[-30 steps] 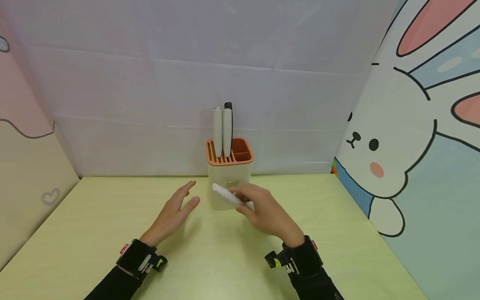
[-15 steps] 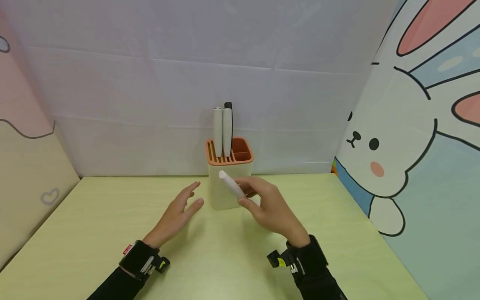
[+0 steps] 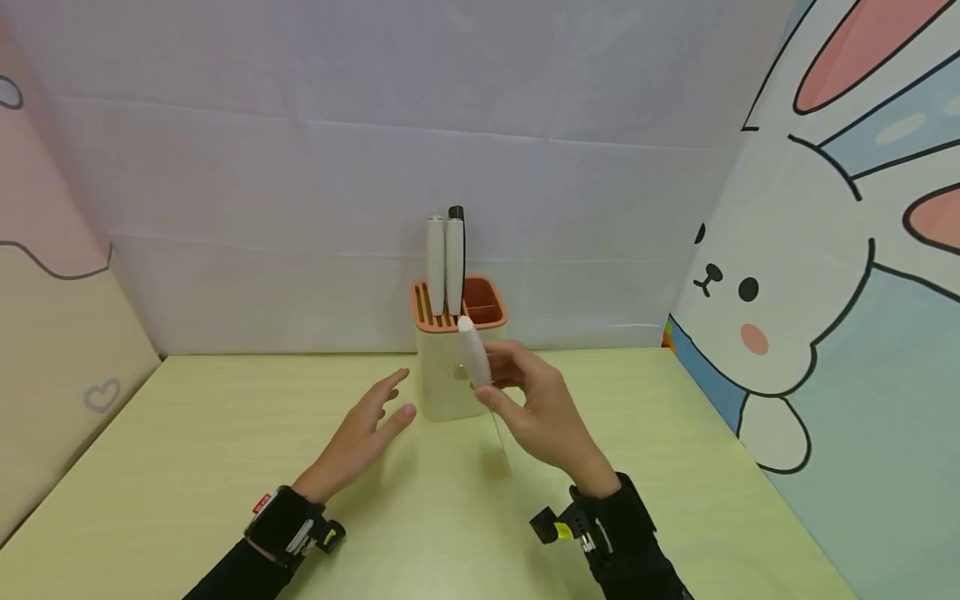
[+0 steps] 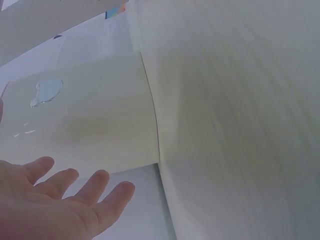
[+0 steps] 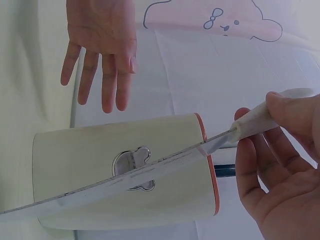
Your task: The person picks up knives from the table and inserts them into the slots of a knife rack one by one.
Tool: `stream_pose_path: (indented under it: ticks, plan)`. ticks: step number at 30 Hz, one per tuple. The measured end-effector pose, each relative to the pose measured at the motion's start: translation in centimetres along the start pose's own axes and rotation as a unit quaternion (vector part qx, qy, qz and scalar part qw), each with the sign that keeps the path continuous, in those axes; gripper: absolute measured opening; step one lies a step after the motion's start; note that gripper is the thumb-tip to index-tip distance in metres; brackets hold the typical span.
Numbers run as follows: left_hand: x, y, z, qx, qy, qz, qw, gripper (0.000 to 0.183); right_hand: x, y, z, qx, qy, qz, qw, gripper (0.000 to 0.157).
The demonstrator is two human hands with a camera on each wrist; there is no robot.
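My right hand (image 3: 536, 408) pinches the white handle of a kitchen knife (image 3: 474, 354) between thumb and fingers. The handle points up and the blade slants down in front of the knife block (image 3: 438, 383). In the right wrist view the long blade (image 5: 125, 177) crosses the block's front and its bear-shaped badge. The cream block has an orange slotted top; two white-handled knives (image 3: 436, 267) and a black-handled item (image 3: 457, 211) stand in it. To the left of the block, my left hand (image 3: 356, 437) hovers with fingers extended, holding nothing.
The block stands on a pale yellow-green table (image 3: 247, 433) near its back edge. Behind it hangs a white sheet (image 3: 300, 183). A cartoon rabbit panel (image 3: 787, 292) lines the right side, a pink and cream panel (image 3: 52, 333) the left.
My right hand has tipped the knife's handle from slanting left to nearly upright, raising its end toward the block's top. The thin blade now shows below the hand. My left hand has drifted slightly right.
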State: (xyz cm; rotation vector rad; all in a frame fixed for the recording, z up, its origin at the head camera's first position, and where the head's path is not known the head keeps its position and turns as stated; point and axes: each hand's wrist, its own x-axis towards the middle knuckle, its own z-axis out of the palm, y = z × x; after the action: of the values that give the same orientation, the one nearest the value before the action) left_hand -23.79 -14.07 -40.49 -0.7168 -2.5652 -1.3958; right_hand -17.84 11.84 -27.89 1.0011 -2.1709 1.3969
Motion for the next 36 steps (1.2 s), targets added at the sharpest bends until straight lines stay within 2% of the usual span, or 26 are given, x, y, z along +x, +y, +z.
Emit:
stream_pose_path:
  ticks: [9,14,27,36]
  plan:
    - [-0.2,0.2,0.3,0.001,-0.002,0.001,1.0000,0.056,0.0,-0.1,0.2,0.062,0.029,0.043,0.997,0.042]
    - [-0.1,0.4,0.3,0.001,-0.004,0.000,1.0000,0.056,0.0,0.0,0.2,0.088,0.038,0.053,0.994,0.043]
    - [0.0,1.1,0.1,-0.001,-0.007,0.008,0.9999,0.057,-0.1,0.3,0.1,0.114,0.050,0.056,0.991,0.045]
    - [0.1,1.5,0.0,-0.001,-0.008,0.015,0.9999,0.058,-0.1,0.1,0.0,0.108,0.053,0.057,0.991,0.044]
